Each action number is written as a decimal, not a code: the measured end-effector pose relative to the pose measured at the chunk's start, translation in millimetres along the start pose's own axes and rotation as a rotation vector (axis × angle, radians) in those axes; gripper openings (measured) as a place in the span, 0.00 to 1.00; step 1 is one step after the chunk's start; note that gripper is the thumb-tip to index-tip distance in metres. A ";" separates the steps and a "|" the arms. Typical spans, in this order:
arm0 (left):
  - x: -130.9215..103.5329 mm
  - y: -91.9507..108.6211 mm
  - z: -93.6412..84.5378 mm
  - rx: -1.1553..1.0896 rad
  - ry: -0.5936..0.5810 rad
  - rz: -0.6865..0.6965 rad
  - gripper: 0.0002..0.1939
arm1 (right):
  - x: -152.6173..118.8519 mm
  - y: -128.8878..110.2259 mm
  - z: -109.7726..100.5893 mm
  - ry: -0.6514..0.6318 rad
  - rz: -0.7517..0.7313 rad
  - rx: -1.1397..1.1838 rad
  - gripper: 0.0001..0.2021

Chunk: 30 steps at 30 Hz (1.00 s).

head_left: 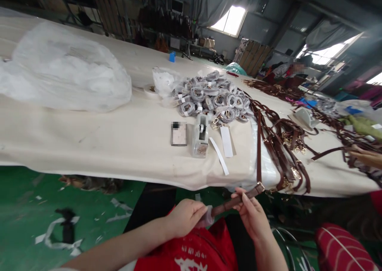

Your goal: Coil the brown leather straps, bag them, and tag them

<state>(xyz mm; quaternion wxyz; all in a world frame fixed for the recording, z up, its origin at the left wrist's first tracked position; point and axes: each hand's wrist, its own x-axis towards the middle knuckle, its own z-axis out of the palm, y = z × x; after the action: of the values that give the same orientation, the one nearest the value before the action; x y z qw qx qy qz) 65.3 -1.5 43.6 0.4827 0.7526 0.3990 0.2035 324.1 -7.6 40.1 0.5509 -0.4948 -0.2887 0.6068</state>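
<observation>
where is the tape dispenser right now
In the head view, the tape dispenser sits on the cream-covered table, just right of centre, nearer the wearer than the pile of plastic-wrapped straps and left of the curved white strip.

Before you, a long, cream-covered counter (143, 143) stretches left to right in dim light. Below it lies a green floor (24, 219) littered with pale scraps (39, 238). Across from you, grey drapes (216, 2) hang beside a bright window (231, 21) in a grey wall (253, 29); to your right, daylight fills a second window (326, 57) beyond a slanting dark beam (294, 14).
</observation>
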 end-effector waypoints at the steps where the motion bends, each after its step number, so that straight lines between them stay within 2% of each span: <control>1: 0.6 0.4 0.0 -0.021 -0.003 0.002 0.30 | -1.9 0.6 4.8 -0.032 -0.020 -0.043 0.16; 5: 1.9 2.9 -1.7 -0.151 -0.032 -0.010 0.33 | -7.8 8.1 22.6 -0.107 -0.072 -0.231 0.17; 9: 0.3 2.9 0.1 -0.238 -0.029 -0.037 0.33 | -9.1 14.9 30.9 -0.089 -0.114 -0.362 0.17; 15: -4.4 -4.7 13.4 -0.420 -0.032 -0.156 0.20 | -15.9 17.8 35.9 -0.016 -0.143 -0.438 0.14; 17: -6.2 -7.2 16.0 -0.429 -0.015 -0.159 0.19 | -20.8 18.9 38.4 -0.010 -0.132 -0.451 0.14; 22: -11.9 -8.7 13.8 -0.362 -0.011 -0.059 0.20 | -34.7 20.3 47.4 -0.006 -0.111 -0.534 0.13; 30: -14.0 -5.7 8.7 -0.311 0.005 -0.041 0.17 | -42.5 22.2 58.3 0.045 -0.073 -0.620 0.14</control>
<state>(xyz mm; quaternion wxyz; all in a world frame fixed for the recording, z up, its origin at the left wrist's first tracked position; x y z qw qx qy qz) 60.6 -16.3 35.7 0.5965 0.6600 0.3791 0.2547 258.0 -41.8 52.3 0.4014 -0.6420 -0.4655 0.4584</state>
